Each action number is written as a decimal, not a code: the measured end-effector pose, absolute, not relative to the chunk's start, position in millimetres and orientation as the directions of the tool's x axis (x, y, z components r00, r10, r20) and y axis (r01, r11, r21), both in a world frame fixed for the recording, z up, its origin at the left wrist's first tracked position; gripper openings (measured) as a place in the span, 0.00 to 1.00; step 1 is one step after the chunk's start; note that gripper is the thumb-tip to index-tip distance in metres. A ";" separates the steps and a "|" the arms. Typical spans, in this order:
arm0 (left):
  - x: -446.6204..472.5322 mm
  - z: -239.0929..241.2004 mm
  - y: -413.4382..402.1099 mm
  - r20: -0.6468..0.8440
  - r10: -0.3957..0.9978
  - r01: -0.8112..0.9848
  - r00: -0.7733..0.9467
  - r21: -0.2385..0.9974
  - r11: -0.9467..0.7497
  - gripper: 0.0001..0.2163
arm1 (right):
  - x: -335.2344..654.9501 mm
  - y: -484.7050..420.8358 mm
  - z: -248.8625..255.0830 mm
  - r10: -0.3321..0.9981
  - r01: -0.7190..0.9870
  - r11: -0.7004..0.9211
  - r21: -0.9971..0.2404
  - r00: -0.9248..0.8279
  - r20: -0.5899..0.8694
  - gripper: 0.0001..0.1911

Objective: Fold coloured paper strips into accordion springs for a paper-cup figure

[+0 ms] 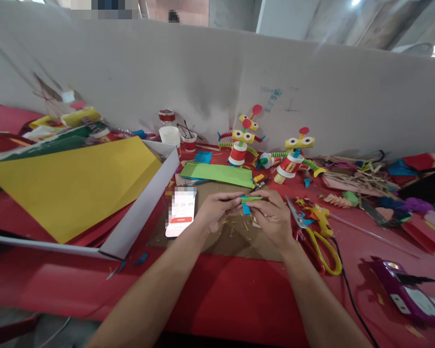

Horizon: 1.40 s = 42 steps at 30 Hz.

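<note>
The red-covered work table (239,299) stood against a scuffed white partition (217,82). My left hand (217,210) and right hand (271,215) pinched a narrow green paper strip (251,198), long axis left to right, above brown cardboard (235,237). Phone (180,211) writing was unreadable.

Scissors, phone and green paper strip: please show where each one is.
scissors (321,244), head view, on a yellow handle loop.
phone (181,212), head view, middle of the screen.
green paper strip (252,198), head view, the part between the fingertips.

Red table (239,299); scuffed white partition (217,82); concrete ceiling (311,19)
</note>
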<state>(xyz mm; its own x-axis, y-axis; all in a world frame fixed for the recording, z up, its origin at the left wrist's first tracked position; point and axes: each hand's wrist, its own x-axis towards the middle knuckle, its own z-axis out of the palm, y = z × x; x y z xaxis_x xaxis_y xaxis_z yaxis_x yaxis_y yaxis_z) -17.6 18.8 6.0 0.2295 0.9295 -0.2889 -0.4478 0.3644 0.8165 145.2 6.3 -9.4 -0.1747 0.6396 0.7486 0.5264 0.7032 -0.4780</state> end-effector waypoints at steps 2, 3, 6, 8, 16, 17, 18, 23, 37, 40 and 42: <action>-18.1 5.7 18.7 -0.287 0.930 -0.443 0.229 0.820 0.362 0.07 | 145.7 7.0 -9.4 0.650 0.524 0.698 -0.488 -0.176 0.739 0.10; -18.3 5.4 18.6 -0.285 0.931 -0.440 0.229 0.823 0.360 0.08 | 146.1 7.4 -9.2 0.658 0.521 0.694 -0.496 -0.181 0.731 0.10; -18.8 3.9 18.6 -0.265 0.938 -0.426 0.224 0.839 0.339 0.08 | 147.4 8.9 -8.1 0.686 0.519 0.681 -0.517 -0.206 0.698 0.09; -18.6 2.8 18.6 -0.250 0.943 -0.408 0.220 0.854 0.322 0.09 | 148.0 9.5 -7.7 0.699 0.524 0.670 -0.526 -0.209 0.683 0.09; -14.3 5.1 15.5 -0.227 0.950 -0.372 0.216 0.880 0.295 0.10 | 145.9 8.6 -9.4 0.709 0.566 0.646 -0.513 -0.194 0.678 0.06; -14.1 5.4 15.3 -0.225 0.951 -0.369 0.211 0.883 0.291 0.10 | 145.4 8.6 -9.7 0.708 0.563 0.645 -0.516 -0.186 0.681 0.05; -14.0 5.4 15.3 -0.224 0.953 -0.366 0.206 0.885 0.287 0.10 | 144.9 8.5 -9.9 0.710 0.561 0.640 -0.525 -0.171 0.683 0.04; -14.9 3.2 16.0 -0.211 0.955 -0.364 0.208 0.890 0.276 0.09 | 143.0 8.6 -8.3 0.747 0.543 0.587 -0.600 -0.079 0.660 0.01; -19.0 -1.3 17.3 -0.036 0.971 -0.130 0.236 0.989 0.069 0.11 | 142.8 7.6 -5.1 0.889 0.481 0.415 -0.772 -0.033 0.457 0.06; -20.4 -1.3 16.9 0.048 0.965 -0.019 0.259 0.999 -0.045 0.12 | 142.6 9.1 -5.8 0.941 0.340 0.325 -0.883 -0.025 0.336 0.08; -20.8 -0.6 17.0 0.117 0.961 0.056 0.251 0.989 -0.135 0.10 | 143.4 10.6 -7.6 0.980 0.191 0.200 -0.961 -0.029 0.198 0.11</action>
